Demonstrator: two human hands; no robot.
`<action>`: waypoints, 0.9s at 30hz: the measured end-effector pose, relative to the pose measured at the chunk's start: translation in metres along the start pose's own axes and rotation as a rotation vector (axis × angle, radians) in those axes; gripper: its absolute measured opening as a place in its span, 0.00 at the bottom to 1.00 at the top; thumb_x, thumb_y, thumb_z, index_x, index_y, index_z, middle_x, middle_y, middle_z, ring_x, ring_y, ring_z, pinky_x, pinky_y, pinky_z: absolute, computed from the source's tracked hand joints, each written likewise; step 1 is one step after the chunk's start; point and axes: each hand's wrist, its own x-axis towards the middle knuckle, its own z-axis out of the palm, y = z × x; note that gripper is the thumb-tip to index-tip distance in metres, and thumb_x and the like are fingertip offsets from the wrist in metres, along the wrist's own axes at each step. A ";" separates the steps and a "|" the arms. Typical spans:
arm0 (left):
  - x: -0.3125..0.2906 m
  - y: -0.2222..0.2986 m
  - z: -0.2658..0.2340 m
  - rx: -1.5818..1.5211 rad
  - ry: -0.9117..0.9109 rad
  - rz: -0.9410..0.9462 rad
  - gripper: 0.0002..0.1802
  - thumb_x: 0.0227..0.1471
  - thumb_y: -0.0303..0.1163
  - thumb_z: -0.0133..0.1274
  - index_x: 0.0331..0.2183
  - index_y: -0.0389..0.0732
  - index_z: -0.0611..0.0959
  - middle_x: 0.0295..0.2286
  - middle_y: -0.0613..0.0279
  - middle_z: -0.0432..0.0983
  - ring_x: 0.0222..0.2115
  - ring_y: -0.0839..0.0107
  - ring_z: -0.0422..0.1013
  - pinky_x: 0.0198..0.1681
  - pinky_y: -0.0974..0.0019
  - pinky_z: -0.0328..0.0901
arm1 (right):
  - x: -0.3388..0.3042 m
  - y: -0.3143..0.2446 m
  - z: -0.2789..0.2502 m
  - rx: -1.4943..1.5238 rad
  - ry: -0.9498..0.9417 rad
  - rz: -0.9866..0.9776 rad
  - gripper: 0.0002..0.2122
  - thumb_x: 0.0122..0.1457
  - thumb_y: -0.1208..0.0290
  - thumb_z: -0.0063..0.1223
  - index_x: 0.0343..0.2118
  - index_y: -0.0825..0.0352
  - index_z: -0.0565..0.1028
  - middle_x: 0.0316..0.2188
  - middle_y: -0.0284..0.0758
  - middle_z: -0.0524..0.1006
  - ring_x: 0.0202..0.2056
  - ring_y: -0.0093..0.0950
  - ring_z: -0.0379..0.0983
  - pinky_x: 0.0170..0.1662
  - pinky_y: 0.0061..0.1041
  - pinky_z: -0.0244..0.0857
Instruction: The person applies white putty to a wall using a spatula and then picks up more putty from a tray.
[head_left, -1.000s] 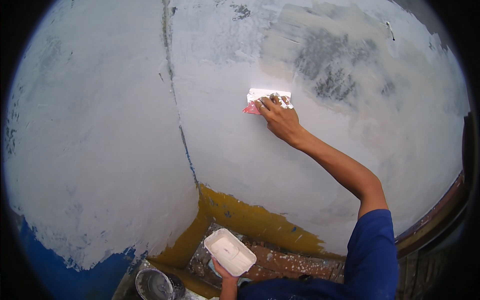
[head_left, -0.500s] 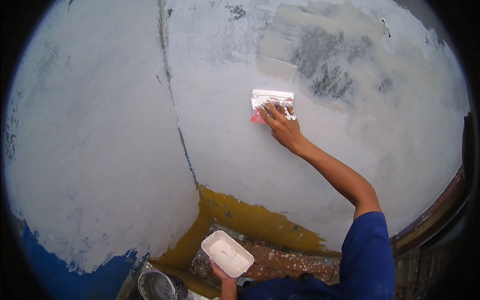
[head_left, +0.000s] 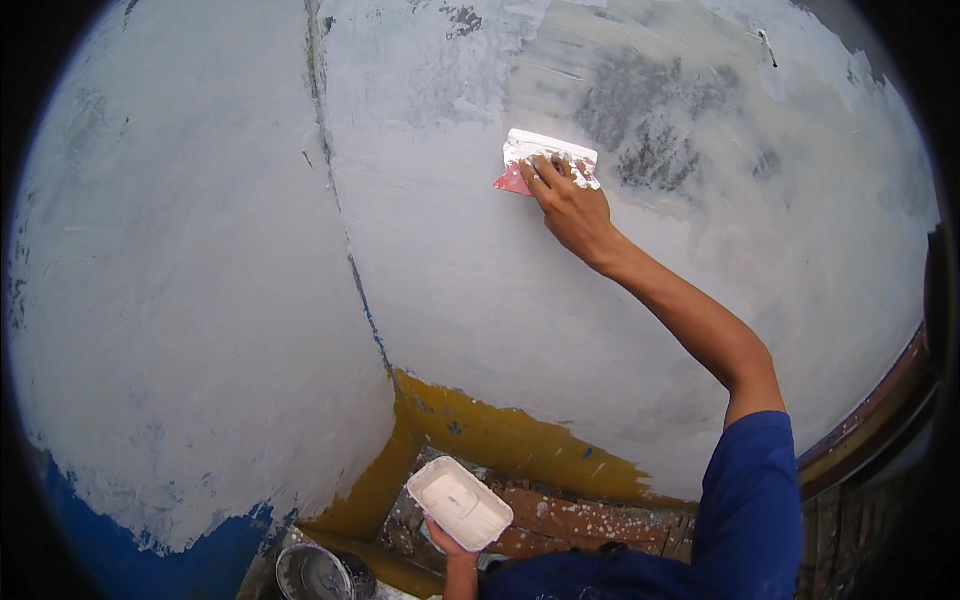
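My right hand (head_left: 572, 203) grips a red putty scraper (head_left: 513, 181) whose wide blade is smeared with white filler. The blade lies against the wall (head_left: 450, 270), just below and left of a dark grey patch (head_left: 645, 130). Low in front of me, my left hand (head_left: 447, 538) holds a pale rectangular tub (head_left: 462, 503) from beneath and its near side. White filler sits in the tub; most of the left fingers are hidden under it.
A second wall (head_left: 200, 300) meets this one at a cracked corner seam (head_left: 340, 210). Yellow paint (head_left: 510, 440) and blue paint (head_left: 130, 545) show along the bottoms. A dark bucket (head_left: 318, 573) stands low left, beside a paint-spattered brown surface (head_left: 590, 520). At far right runs a brown frame (head_left: 870, 420).
My right hand has slid the scraper up the wall, tilting it slightly. The pale ridge of filler above it is now covered or smoothed. The left hand and tub have hardly moved.
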 end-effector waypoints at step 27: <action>-0.001 0.006 -0.002 -0.016 0.007 0.034 0.41 0.55 0.64 0.38 0.63 0.50 0.61 0.58 0.56 0.63 0.55 0.46 0.64 0.56 0.34 0.60 | 0.025 0.013 -0.015 -0.024 0.149 0.169 0.25 0.48 0.82 0.49 0.53 0.65 0.73 0.50 0.38 0.73 0.51 0.37 0.72 0.54 0.38 0.64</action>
